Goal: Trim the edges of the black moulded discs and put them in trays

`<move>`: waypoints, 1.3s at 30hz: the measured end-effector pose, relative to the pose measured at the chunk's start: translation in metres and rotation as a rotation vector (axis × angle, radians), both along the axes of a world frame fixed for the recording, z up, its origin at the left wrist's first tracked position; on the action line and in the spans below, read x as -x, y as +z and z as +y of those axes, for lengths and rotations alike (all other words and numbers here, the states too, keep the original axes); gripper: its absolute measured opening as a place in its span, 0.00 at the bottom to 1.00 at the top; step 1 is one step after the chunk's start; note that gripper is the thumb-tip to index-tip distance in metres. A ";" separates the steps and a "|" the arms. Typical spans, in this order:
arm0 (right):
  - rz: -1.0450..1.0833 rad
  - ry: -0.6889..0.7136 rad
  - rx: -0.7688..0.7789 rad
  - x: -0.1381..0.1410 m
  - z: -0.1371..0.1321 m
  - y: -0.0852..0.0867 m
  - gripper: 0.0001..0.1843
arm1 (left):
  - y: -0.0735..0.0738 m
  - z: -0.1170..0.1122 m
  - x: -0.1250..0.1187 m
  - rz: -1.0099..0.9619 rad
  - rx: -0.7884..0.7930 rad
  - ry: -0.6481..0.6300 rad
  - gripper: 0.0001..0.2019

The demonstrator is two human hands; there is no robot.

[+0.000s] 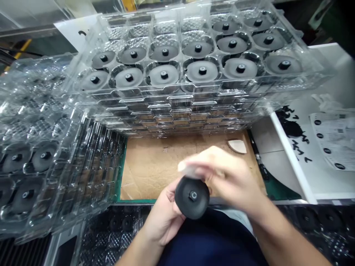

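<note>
My left hand (162,216) is wrapped round a round black disc part (192,197) with a small metal hub in its middle, held up over the near edge of the bench. My right hand (224,177) hovers just above and behind the disc, fingers curled and blurred by motion, touching its upper rim; whether it holds anything is unclear. A sheet of brown cardboard (155,166) lies on the bench beneath both hands.
A tall stack of clear plastic trays (191,107) holding several black discs stands behind the cardboard. More clear trays (41,155) are piled at the left. White papers with printed marks (330,140) lie at the right. Trays of dark parts (313,221) sit low at right.
</note>
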State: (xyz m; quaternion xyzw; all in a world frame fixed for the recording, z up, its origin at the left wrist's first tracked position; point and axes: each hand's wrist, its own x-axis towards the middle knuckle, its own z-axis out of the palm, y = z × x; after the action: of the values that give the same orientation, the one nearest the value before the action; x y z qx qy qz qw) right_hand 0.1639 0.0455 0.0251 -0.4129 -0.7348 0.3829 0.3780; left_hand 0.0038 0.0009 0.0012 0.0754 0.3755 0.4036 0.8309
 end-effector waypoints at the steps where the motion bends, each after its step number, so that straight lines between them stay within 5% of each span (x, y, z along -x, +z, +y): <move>1: -0.010 -0.121 0.136 -0.006 0.004 -0.014 0.12 | 0.000 0.001 0.001 -0.027 0.000 0.008 0.21; 4: -0.118 -0.287 0.372 -0.021 0.003 -0.065 0.15 | 0.000 0.002 0.006 -0.116 0.005 0.022 0.22; 8: -0.241 -0.359 0.341 -0.023 -0.027 -0.117 0.12 | -0.007 0.004 0.009 -0.144 0.008 0.041 0.25; 12: -0.332 -0.430 0.305 -0.013 -0.057 -0.133 0.16 | -0.015 0.004 0.009 -0.061 0.006 0.089 0.28; 16: -0.351 -0.491 0.266 -0.013 -0.056 -0.138 0.16 | -0.018 0.004 0.007 0.035 0.002 0.146 0.28; 19: -0.304 -0.489 0.246 -0.016 -0.041 -0.121 0.16 | -0.017 0.004 0.005 0.098 0.007 0.173 0.30; 23: -0.193 -0.457 0.175 -0.002 -0.027 -0.055 0.14 | -0.017 0.001 0.001 0.149 0.004 0.182 0.33; 27: -0.058 -0.133 -0.008 0.025 -0.025 0.002 0.13 | -0.015 0.000 0.002 0.160 0.005 0.148 0.29; 30: -0.076 0.053 0.103 0.033 -0.019 0.011 0.11 | -0.012 0.001 0.000 0.155 0.004 0.177 0.25; 35: -0.092 -0.049 -0.041 0.027 -0.017 0.009 0.13 | -0.007 0.003 -0.004 0.067 -0.009 0.128 0.21; 39: -0.115 0.103 0.155 0.005 -0.032 0.014 0.11 | -0.004 0.004 0.001 0.012 -0.044 0.132 0.27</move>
State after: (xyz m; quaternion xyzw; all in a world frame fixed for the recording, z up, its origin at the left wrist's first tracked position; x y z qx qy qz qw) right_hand 0.1587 0.0137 0.0388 -0.4238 -0.7438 0.4333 0.2818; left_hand 0.0024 0.0049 -0.0032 0.0712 0.3757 0.4653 0.7983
